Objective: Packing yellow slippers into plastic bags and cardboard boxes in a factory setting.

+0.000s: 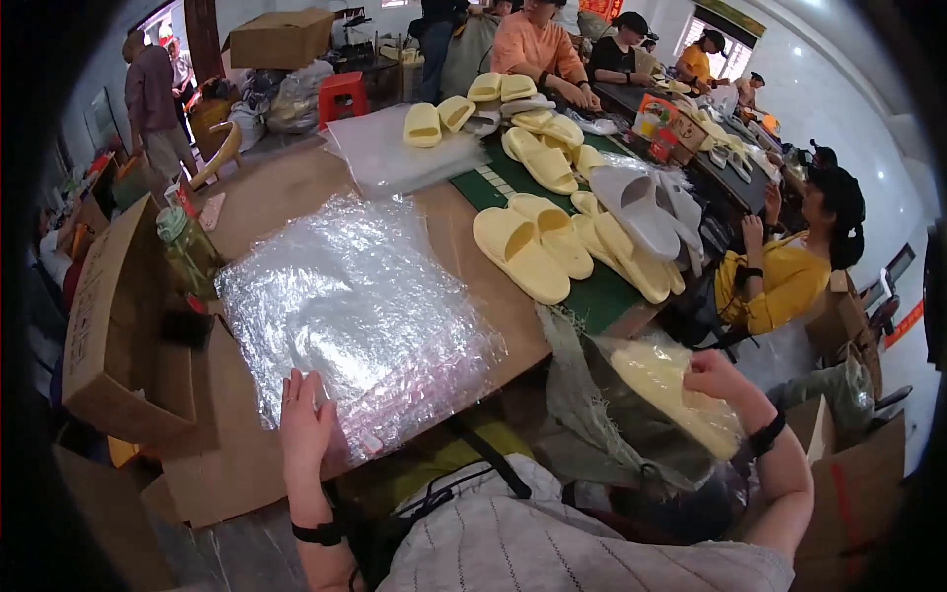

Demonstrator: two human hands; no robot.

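Observation:
My right hand, fingers closed, grips a clear plastic bag with a pale yellow slipper inside. It hangs off the table's near right side, above a grey-green woven sack. My left hand lies with fingers stretched out at the near left edge of a thick stack of shiny clear plastic bags. Past the stack, a pair of yellow slippers rests on a green mat. More yellow slippers and a grey slipper are heaped beside and behind that pair.
An open cardboard box stands at the left, near a green bottle. Other clear sheets lie at the table's far side. A person in yellow sits at the right; several people work along the far tables. A red stool stands behind.

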